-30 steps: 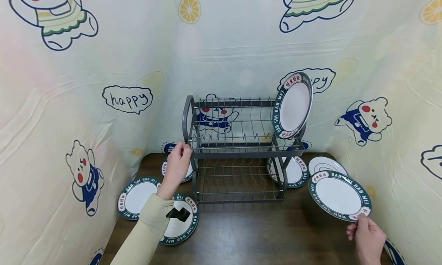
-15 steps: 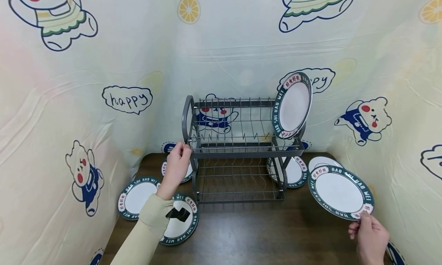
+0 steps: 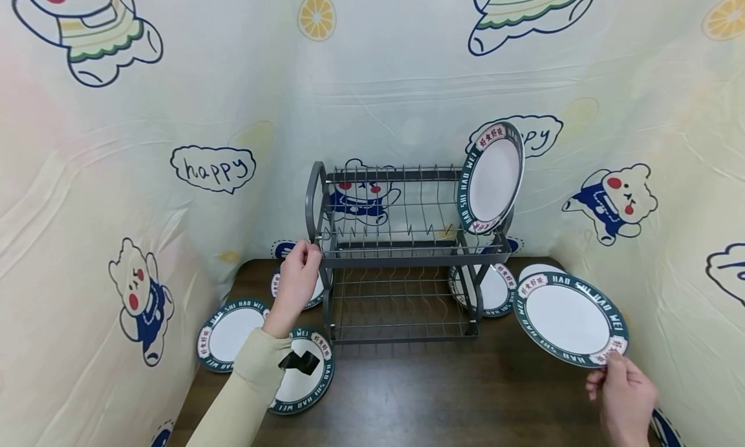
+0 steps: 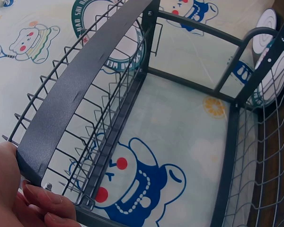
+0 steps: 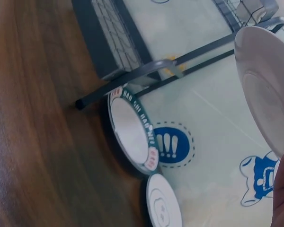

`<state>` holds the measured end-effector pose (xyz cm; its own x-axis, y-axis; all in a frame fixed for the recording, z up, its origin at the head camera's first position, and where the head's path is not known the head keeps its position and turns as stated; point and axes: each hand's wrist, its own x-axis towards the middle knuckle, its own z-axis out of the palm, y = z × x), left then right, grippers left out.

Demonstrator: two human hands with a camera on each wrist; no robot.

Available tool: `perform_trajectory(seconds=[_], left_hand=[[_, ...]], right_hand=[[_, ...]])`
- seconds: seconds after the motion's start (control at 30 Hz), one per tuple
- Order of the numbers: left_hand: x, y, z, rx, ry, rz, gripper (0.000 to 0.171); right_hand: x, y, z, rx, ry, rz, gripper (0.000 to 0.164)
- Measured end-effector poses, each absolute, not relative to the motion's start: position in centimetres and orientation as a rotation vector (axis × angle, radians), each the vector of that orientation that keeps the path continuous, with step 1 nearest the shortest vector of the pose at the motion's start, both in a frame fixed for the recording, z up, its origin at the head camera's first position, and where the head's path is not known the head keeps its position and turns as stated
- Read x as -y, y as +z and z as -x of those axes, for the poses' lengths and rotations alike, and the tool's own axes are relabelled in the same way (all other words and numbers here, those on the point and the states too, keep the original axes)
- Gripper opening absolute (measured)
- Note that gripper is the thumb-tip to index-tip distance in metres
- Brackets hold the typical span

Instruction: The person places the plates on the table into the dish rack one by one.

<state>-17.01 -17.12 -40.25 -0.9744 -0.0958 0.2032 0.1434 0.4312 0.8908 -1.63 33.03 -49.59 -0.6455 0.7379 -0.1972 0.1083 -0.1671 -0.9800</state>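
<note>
A dark grey two-tier dish rack [image 3: 416,261] stands at the back of the table. My left hand [image 3: 297,275] grips its left front corner at the upper tier; the left wrist view shows thumb and fingers around the frame [image 4: 61,104]. Off the table at the right, my right hand [image 3: 625,395] pinches the near edge of a white plate [image 3: 573,321] with a green lettered rim. Its pale underside faces the right wrist camera. Another such plate [image 3: 495,175] stands on edge in the upper tier's right end.
Green-rimmed plates lie at the left, one [image 3: 229,337] beside another [image 3: 299,385] partly under my sleeve. Behind the rack's right leg is a further plate [image 3: 495,292], next to an overturned white one [image 5: 163,203]. A printed cloth [image 3: 407,78] hangs around the brown table [image 3: 407,395].
The plate in my right hand has risen slightly and tilted more toward the head camera, covering more of the white plate behind it. My left hand keeps its grip on the rack.
</note>
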Motion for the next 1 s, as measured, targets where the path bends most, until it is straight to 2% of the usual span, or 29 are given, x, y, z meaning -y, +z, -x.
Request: perform_trajectory(seconds=[1.0], left_hand=[[17.1, -40.3, 17.1, 2.467, -1.560, 0.035, 0.026]], right_hand=[[-30.9, -44.7, 1.0, 1.508, 1.883, 0.895, 0.041]])
